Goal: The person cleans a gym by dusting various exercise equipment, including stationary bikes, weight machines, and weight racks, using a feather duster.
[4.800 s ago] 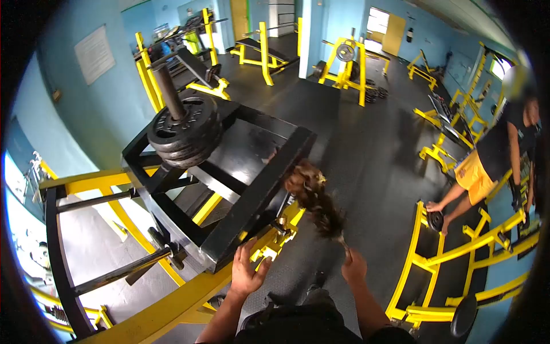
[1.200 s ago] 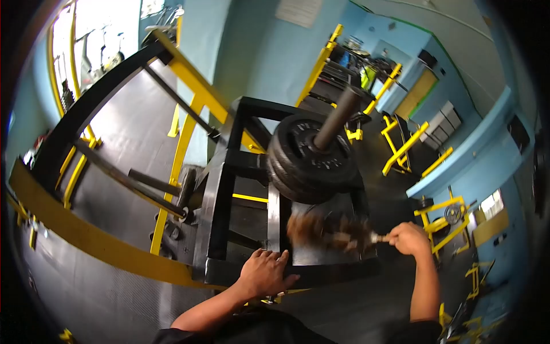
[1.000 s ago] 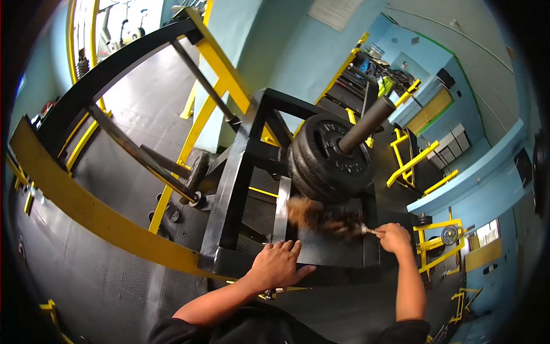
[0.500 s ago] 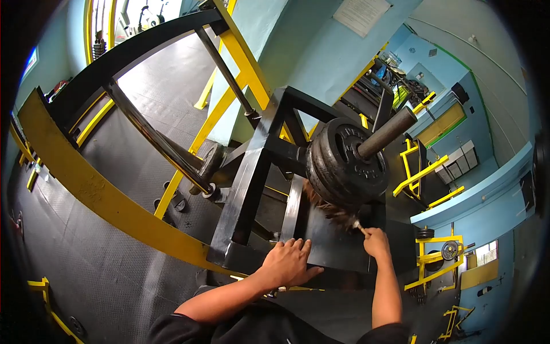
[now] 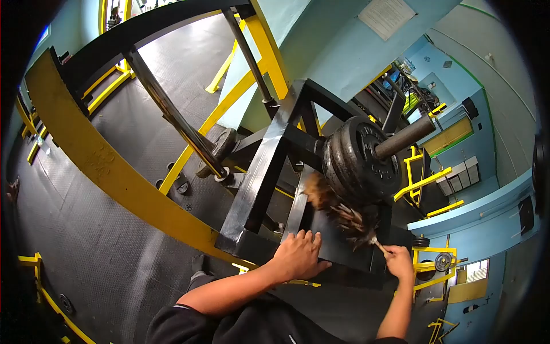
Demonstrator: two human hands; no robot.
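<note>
My right hand is closed round the thin handle of a brown feather duster. The duster's feathers lie over a flat black panel, just below the stacked black weight plates on a metal bar. Resting on the near edge of that panel, my left hand is empty, with its fingers stretched forward and thumb apart. Part of the panel is hidden behind the feathers and hands.
A black machine frame with a curved yellow beam and a chrome guide rod stands on the left. Slippers lie on the dark floor. Beyond the plates are yellow racks and a blue wall.
The duster has come further out from under the plates, showing more feathers. My right hand has moved down and right. The whole view has shifted slightly.
</note>
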